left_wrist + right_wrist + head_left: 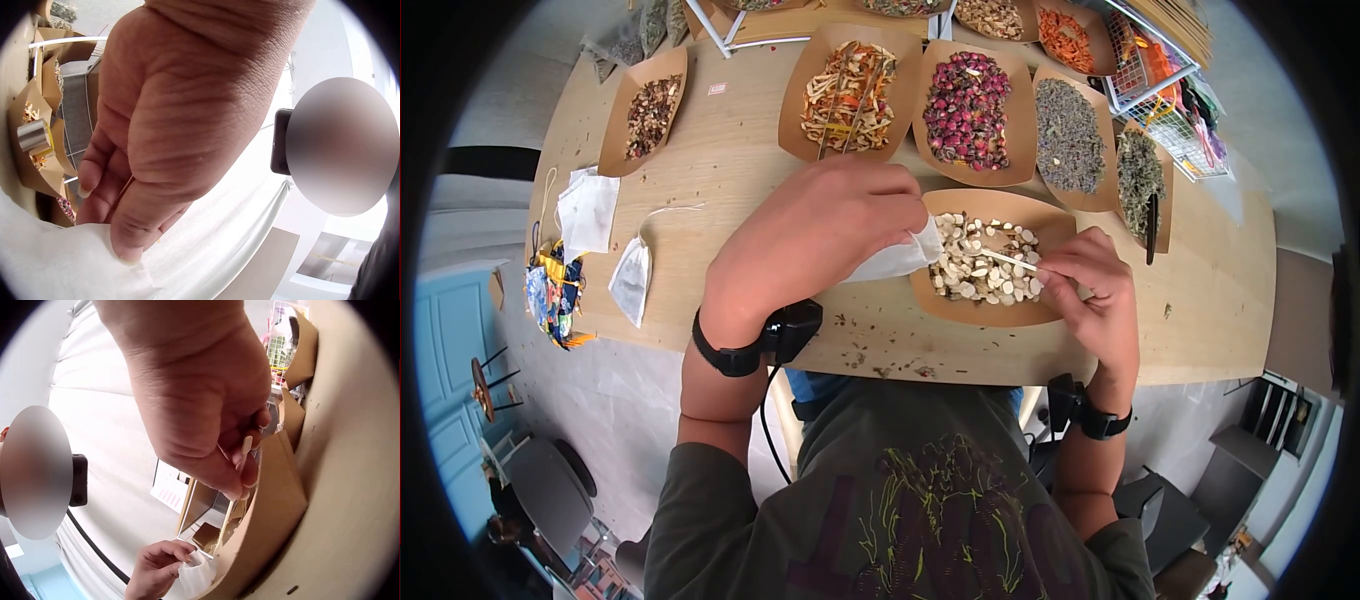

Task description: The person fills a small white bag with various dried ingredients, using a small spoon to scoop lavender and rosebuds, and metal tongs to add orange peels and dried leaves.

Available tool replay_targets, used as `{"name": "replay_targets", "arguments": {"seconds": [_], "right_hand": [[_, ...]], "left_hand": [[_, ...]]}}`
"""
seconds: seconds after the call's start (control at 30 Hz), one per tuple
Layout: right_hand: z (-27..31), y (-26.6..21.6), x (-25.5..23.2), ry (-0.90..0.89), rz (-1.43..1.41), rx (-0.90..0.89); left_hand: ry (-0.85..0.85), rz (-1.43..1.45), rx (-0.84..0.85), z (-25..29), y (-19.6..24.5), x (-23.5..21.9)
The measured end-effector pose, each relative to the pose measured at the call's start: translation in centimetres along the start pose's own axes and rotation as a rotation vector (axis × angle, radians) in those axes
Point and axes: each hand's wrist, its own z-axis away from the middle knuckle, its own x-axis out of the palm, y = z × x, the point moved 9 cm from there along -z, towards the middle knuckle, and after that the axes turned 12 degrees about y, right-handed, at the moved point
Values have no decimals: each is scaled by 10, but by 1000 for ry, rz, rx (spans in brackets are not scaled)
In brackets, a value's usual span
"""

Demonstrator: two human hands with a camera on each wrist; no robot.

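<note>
My left hand (825, 225) pinches a white cloth pouch (895, 260) by its edge, beside a brown paper tray (990, 314). Pale round dried slices (1000, 288) lie in that tray. Between thumb and fingers, my right hand (1092, 290) holds a thin pale wooden stick (1008, 260), its far end over the slices near the pouch's mouth. In the left wrist view the thumb presses on the white fabric (69, 265). The right wrist view shows the stick (247, 450) pinched above the tray's wall (272, 494).
Behind stand paper trays of orange-white dried strips (870, 80) with metal tongs, rosebuds (968, 110), grey-purple buds (1070, 135) and green leaves (1140, 175). At left lie flat white pouches (590, 210), a drawstring pouch (632, 282) and patterned fabric pouches (555, 295). Crumbs dot the front edge.
</note>
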Motion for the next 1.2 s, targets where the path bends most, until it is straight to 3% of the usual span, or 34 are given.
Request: {"name": "replay_targets", "arguments": {"seconds": [0.13,0.23,0.33,0.6,0.73,1.2], "right_hand": [[-8,-26,0,0,-18,-18],[-9,-58,11,37,143,-278],[-12,-67,1,122,187,-293],[1,-6,-31,5,349,-80],[7,1,-26,-82,274,-19],[4,-4,15,-79,101,-63]], "left_hand": [[-14,-2,4,-1,0,2],[-21,0,-5,-1,1,2],[-15,-8,8,0,0,1],[-2,-6,5,1,0,0],[-14,-11,-3,0,0,2],[1,11,-3,0,0,0]]}}
